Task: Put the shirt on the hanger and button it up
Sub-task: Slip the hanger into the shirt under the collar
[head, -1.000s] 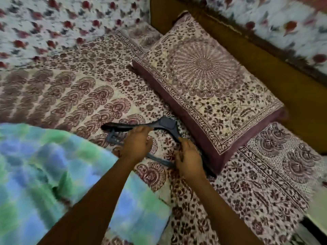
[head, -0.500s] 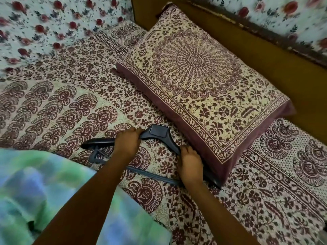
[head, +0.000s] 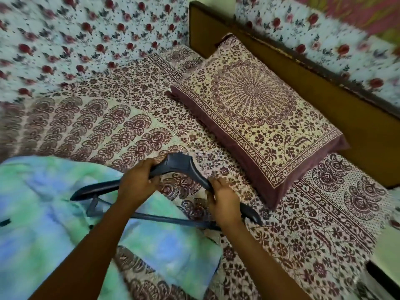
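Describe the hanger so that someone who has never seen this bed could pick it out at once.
On the bed's maroon-patterned bedsheet, look near the front, just left of the big mandala-print pillow. There the left hand and right hand grip the hanger, its left end over the green-blue tie-dye shirt. It is the only dark, rigid, plain-coloured thing among printed fabrics.

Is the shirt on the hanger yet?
No. The shirt lies spread on the bed; the hanger, bare, is gripped by the left hand and right hand.
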